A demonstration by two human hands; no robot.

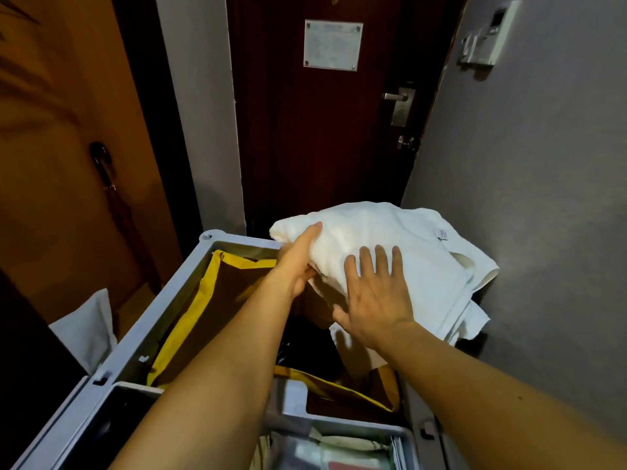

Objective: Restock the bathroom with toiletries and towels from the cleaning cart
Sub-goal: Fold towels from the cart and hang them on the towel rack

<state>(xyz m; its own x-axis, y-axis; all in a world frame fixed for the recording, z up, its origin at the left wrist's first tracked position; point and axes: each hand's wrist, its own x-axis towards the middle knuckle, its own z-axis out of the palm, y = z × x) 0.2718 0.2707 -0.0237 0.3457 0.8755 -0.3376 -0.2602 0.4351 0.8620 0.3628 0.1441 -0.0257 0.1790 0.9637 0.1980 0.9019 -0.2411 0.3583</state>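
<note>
Two hands reached over one grey cart (190,293); one yellow bag (190,320) lined its big compartment. A heap of white towels (400,239) lay on the cart's far right corner, spilling over the rim toward the wall (543,198); how many towels made the heap could not be told, though at least two layers showed. The left hand (298,262) gripped the heap's left end, thumb on top and the other fingers curled beneath the cloth; the right hand (376,300) lay flat on the towels, fingers (381,262) straight and spread apart, pressing the top of the heap nearer the body. One dark door (322,137) stood shut behind, with one handle (397,96) and one notice plate (332,45).
</note>
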